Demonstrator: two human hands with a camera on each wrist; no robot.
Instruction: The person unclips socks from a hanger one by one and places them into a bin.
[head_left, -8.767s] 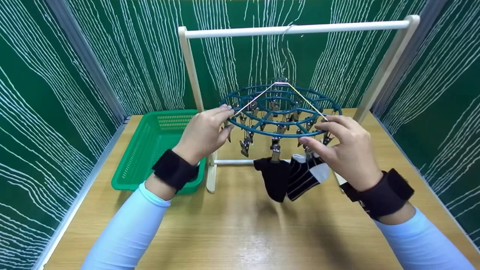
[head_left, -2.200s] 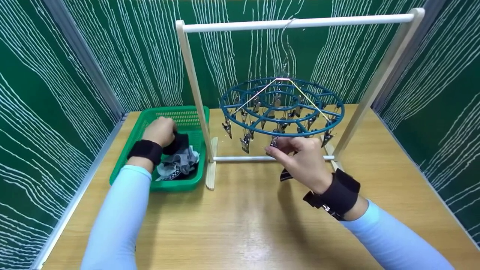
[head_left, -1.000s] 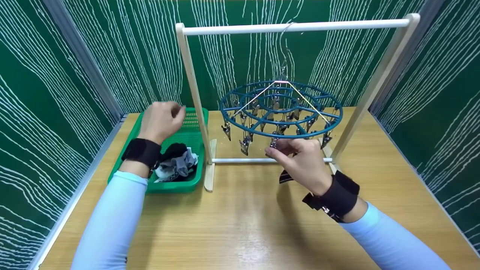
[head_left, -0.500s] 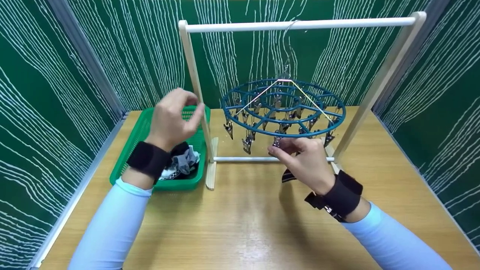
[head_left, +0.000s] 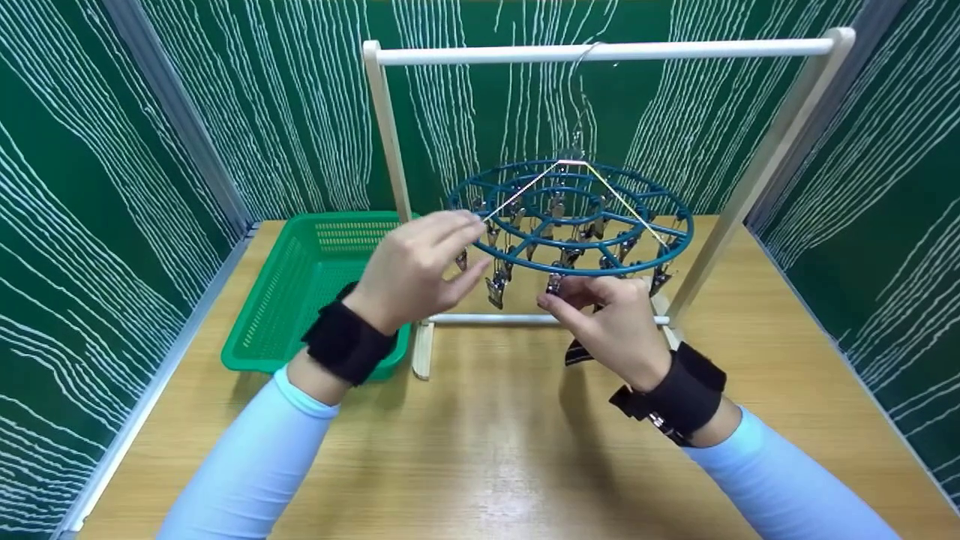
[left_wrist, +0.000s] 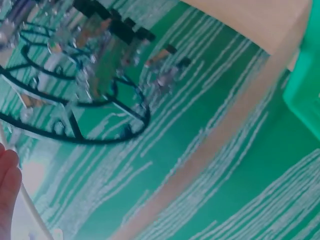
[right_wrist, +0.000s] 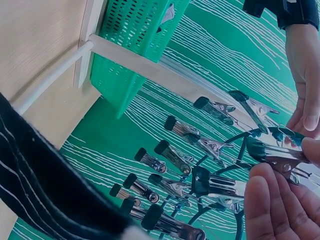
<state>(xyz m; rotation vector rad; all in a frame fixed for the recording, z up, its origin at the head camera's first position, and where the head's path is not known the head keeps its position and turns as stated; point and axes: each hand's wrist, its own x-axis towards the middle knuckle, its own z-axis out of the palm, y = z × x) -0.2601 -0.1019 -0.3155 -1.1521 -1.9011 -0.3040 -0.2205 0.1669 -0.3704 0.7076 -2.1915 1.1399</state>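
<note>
A round dark-teal clip hanger [head_left: 536, 266] hangs from the rack with several metal clips beneath it. In the head view my right hand [head_left: 611, 315] pinches one clip [head_left: 553, 283] below the front rim. Nothing is in that clip's jaws in the right wrist view, where my fingertips [right_wrist: 262, 197] grip its handles. Behind the right hand hangs a black sock with white stripes [right_wrist: 55, 185], mostly hidden in the head view. My left hand [head_left: 420, 262], fingers nearly straight, is at the hanger's left rim and holds nothing; whether it touches the rim I cannot tell.
The green basket [head_left: 262, 322] stands left of the rack, its contents mostly hidden behind the left wrist. A wooden rack with a white top bar [head_left: 487, 54] bears the hanger. The wooden table [head_left: 480, 450] reaches to patterned green walls.
My left hand let go of a black sock in the basket, then rose and moved right to the hanger. The right hand has stayed on its clip, where the black sock hung earlier.
</note>
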